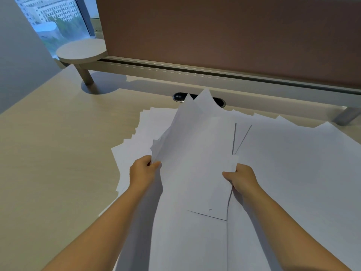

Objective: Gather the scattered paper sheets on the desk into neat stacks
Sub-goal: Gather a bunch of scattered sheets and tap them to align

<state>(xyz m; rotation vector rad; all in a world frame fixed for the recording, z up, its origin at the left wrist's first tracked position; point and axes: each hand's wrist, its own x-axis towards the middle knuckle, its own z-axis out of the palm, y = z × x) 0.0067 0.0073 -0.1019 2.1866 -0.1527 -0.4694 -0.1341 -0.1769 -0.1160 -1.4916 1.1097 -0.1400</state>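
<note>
A loose bundle of white paper sheets (197,145) is lifted off the desk in the middle of the view, its far corners fanned out and pointing away from me. My left hand (143,171) grips the bundle's left edge with thumb on top. My right hand (241,178) pinches the bundle's right edge. More white sheets lie spread flat beneath: a fanned pile on the left (134,141) and a wide overlapping layer on the right (293,163) reaching the near edge.
The light wooden desk (54,157) shows bare surface to the left. A brown partition panel (224,36) with a metal rail closes off the back. A black cable grommet (178,97) sits behind the papers. A small round raised shelf (82,50) stands at the back left.
</note>
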